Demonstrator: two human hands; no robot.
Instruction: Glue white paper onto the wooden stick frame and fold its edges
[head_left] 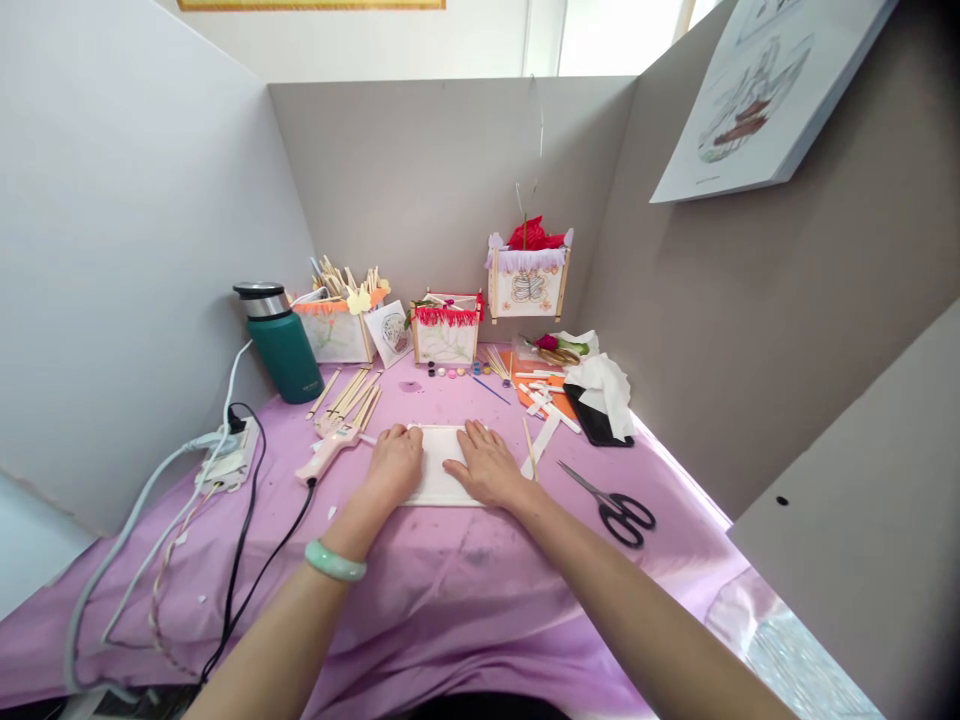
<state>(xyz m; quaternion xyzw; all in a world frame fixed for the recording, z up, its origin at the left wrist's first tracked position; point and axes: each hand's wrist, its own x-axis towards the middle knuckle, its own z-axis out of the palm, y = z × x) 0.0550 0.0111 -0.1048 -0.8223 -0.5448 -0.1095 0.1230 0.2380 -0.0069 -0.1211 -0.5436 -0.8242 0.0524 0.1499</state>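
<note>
A white rectangular panel (pixel 439 476) lies flat on the purple cloth in front of me, with thin raised strips along its edges. Bent over the panel's left edge are the fingers of my left hand (pixel 396 463), pressed together; its fingertips are partly hidden. My right hand (pixel 486 466) rests flat on the panel's right side, thumb stretched inward. Left of the panel, a pink glue gun (pixel 330 450) lies with its nozzle close to my left hand. A thin wooden stick (pixel 529 446) and a white paper strip (pixel 543 445) lie beside my right hand.
Black-handled scissors (pixel 619 510) lie at right. A green bottle (pixel 281 345) and a power strip (pixel 229 455) with trailing cables stand left. Bundled sticks (pixel 352 395), a red-fringed box (pixel 446 332) and paint pots (pixel 451 372) are behind. A decorated box (pixel 529 280) hangs at back.
</note>
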